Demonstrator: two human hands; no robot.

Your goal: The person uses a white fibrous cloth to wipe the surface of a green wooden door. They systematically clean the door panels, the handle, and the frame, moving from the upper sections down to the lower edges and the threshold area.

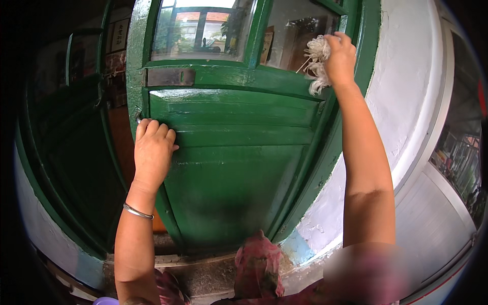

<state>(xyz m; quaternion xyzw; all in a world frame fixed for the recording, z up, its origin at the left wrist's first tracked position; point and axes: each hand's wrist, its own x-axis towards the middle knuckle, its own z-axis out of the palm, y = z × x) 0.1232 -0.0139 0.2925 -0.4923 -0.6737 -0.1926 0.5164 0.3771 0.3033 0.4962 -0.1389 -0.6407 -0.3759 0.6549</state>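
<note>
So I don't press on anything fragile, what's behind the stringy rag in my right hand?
Behind the stringy rag are a glass pane and, below it, a green door rail. Parts the rag and right hand cover can't be seen.

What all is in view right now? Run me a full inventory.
Green door: one, green, centre
Glass panes: at least two, clear with reflections, door's upper part
Hasp plate: one, dark brown, below left pane
Handle: one, metallic, door's left edge, partly hidden
Stringy cloth: one, greyish white, before right pane
Second door leaf: one, dark green, left
Pale sheet: one, whitish, upper left
Wall: white, both sides
Framed panel: one, silvery grey, far right
Unclear item: one, purple, bottom edge
Patterned clothing: pinkish red, bottom
Bracelet: one, silver, left wrist
Left hand: one, bare, curled over handle
Right hand: one, bare, gripping cloth
</note>
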